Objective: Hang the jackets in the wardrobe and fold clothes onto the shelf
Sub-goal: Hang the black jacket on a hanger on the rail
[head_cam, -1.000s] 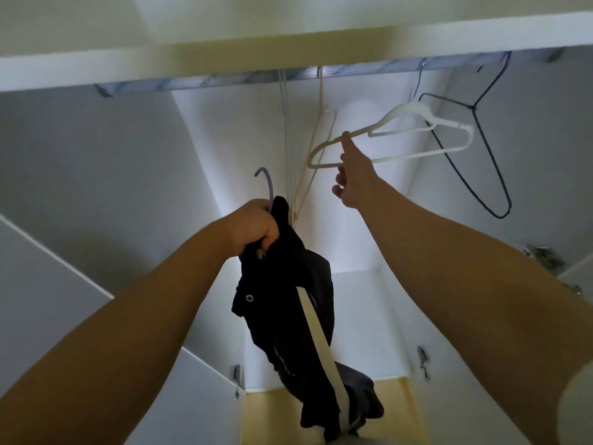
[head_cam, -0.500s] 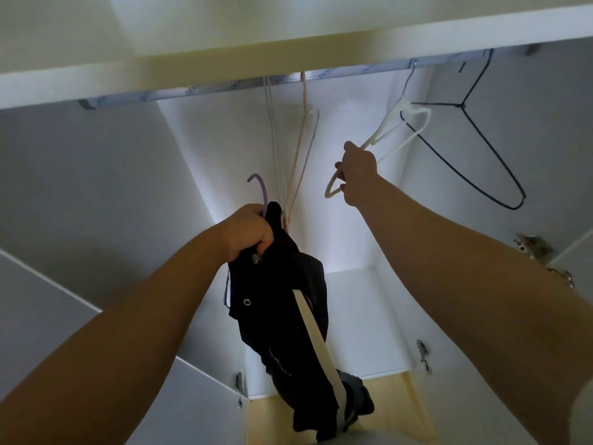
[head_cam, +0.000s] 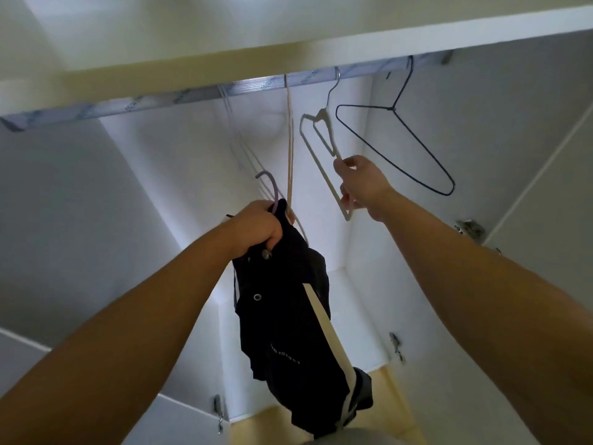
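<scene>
Since a sec ago the right hand (head_cam: 361,184) has swung the white plastic hanger (head_cam: 322,116) from broadside to near edge-on & slid it along under the grey metal rail (head_cam: 192,94) toward the thin dark wire hanger (head_cam: 392,109), so the gap below the rail's middle is wider now. Its fingers curl round the white hanger's lower end; that hook is still over the rail. The left hand (head_cam: 256,228) is a tight fist on the collar of the black jacket with a white stripe (head_cam: 288,316) & on the neck of a lilac hanger (head_cam: 272,184), hook poking up above the knuckles, well below the rail, not yet hooked. Jacket hangs limp & bunched below the rail's middle; can't tell if its shoulders sit on the lilac hanger. Two thin peach hangers (head_cam: 289,139) dangle from the rail just behind the fist. Jacket is prob light, soft, floppy cloth w/ metal snaps, no stiffness, so it'd slump if held by fabric alone. Best hold: the lilac hanger's neck w/ collar pinched against it, hook left free for the rail
</scene>
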